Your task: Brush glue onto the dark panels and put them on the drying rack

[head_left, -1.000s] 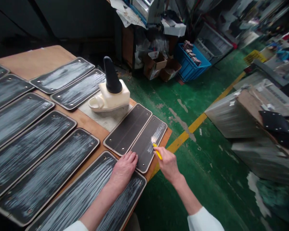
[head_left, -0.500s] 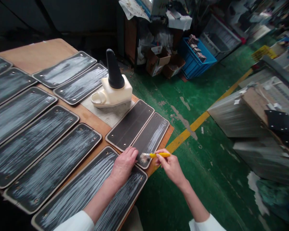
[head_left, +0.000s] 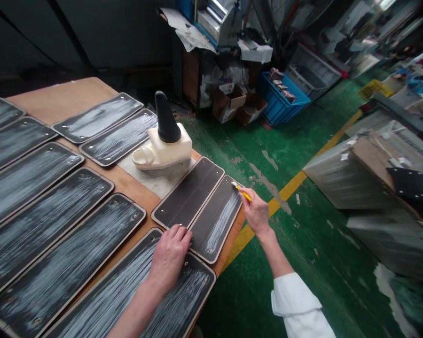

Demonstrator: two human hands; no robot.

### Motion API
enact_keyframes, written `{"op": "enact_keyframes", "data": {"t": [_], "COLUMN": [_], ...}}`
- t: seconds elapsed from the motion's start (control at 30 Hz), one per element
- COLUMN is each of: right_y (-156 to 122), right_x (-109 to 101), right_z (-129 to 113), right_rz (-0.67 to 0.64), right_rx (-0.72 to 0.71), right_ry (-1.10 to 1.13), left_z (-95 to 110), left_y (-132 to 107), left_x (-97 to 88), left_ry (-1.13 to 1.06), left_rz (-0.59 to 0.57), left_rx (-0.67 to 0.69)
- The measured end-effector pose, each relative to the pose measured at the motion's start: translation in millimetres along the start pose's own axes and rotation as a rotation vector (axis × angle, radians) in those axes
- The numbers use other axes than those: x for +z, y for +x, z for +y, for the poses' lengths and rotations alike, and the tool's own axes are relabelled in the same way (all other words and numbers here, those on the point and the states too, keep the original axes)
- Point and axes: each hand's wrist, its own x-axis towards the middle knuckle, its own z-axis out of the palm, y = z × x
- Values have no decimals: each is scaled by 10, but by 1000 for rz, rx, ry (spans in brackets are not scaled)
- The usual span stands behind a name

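My right hand (head_left: pixel 256 213) is closed round a small paintbrush (head_left: pixel 246 195) with a yellow handle. Its bristles touch the far end of a narrow black panel (head_left: pixel 206 220) with a pale edge and metal studs. Whitish wet streaks run along that panel's right side. My left hand (head_left: pixel 171 256) bears on the near left corner of the same panel, fingers bent and close together; their tips are partly hidden. Beside it lies a plain, unstreaked black panel (head_left: pixel 188 192). Under my left wrist is a larger streaked panel (head_left: pixel 193 277).
Several streaked panels (head_left: pixel 70 234) cover the left of the brown board (head_left: pixel 74 94). A cream plastic bottle (head_left: pixel 169 150) with a black cone on it stands on a pale sheet (head_left: pixel 165 180). Beyond are a blue crate (head_left: pixel 285 105), cardboard boxes (head_left: pixel 229 101) and the green floor (head_left: pixel 268 281).
My right hand has swept the brush from the panel's near end to its far end. My left hand stays at the near corner. The view has tilted up slightly.
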Motion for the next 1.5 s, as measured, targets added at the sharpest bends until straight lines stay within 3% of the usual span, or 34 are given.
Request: {"op": "enact_keyframes", "data": {"t": [0.13, 0.3, 0.4, 0.5, 0.67, 0.8, 0.97, 1.1, 1.2, 1.33, 1.43, 1.5], "right_y": [-175, -744, -1040, -1127, -856, -533, -211, -33, -52, -398, -717, -831], "right_x": [135, 68, -65, -189, -183, -28, 19, 86, 211, 222, 64, -36], "right_z": [-130, -674, -963, -1100, -923, -551, -206, -95, -151, -488, -804, -941], "right_rz": [-60, -288, -421, -489, -500, -346, -57, 16, -43, -260, -396, -471], "right_rx": [-105, -160, -88, 72, 328, 397, 268, 73, -43, -121, -84, 17], "right_ry": [-75, 28, 198, 392, 660, 675, 403, 94, 3, 79, 246, 394], "left_z": [-60, -67, -64, -68, -97, -118, -125, -120, -112, -112, -118, -121], "left_y": [61, 67, 60, 52, 39, 41, 43, 40, 39, 43, 44, 41], "left_x": [-33, -36, -34, -28, -8, 4, 32, 59, 54, 40, 42, 48], "left_ry": [-8, -15, -25, -35, -72, -83, -85, -88, -88, -92, -99, -104], "left_rz": [-66, -59, -44, -27, -30, -32, -28, -9, -10, -8, -8, -10], "left_rx": [7, 13, 14, 6, -6, -2, -10, -19, -22, -18, -21, -25]}}
